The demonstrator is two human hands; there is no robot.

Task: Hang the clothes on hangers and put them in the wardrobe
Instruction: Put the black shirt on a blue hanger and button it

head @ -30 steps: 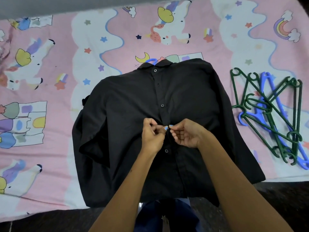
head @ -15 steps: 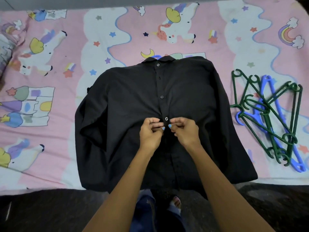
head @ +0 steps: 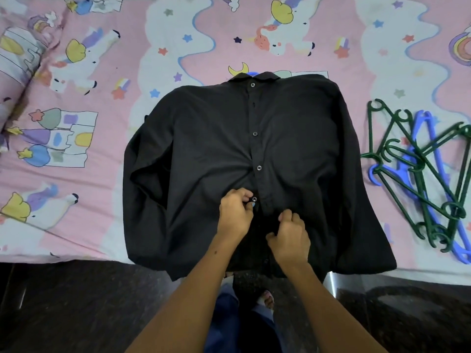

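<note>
Pink bedsheet (head: 122,225), black shirt (head: 204,149) collar pointing away

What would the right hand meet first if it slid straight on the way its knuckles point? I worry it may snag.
Probably the black shirt placket just ahead of the right hand, below the button beside the left hand.

left hand (head: 235,215) fingers pinched in a grip, right hand (head: 290,235) curled, forearms converging

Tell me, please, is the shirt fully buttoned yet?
No. The shirt is closed down to the button by the left hand; below it the placket gapes beside the right hand.
</note>
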